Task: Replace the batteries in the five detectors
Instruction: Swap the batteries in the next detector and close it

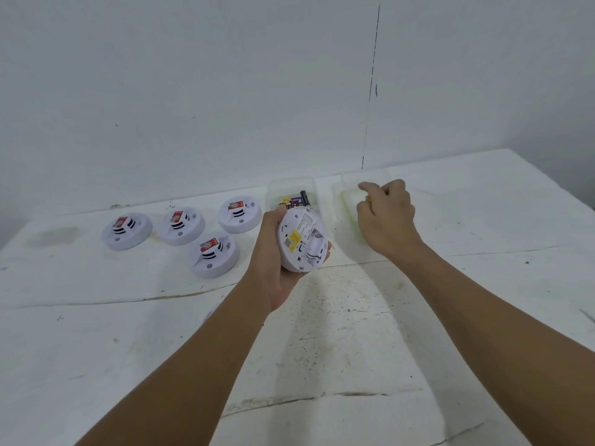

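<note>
Swapping first detector (pixel 302 241) battery: left hand (pixel 277 252) grasps it, right hand (pixel 384 214) pinches something yellowish (old cell?) over far-right tray (pixel 346 217); next, fresh cell from bin (pixel 291 185).

Bright even light; soft shadows; slight blur; wide-angle edge distortion

The right hand (pixel 384 217) hides whatever its curled fingers (pixel 367 204) hold over the tray (pixel 346 217).

Open tabletop near, clutter along the far wall

The scuffed white table (pixel 322 349) lies open in front; four round white detectors (pixel 127 231) crowd far left, two clear plastic tubs (pixel 291 188) block the far middle, and the wall closes behind.
</note>
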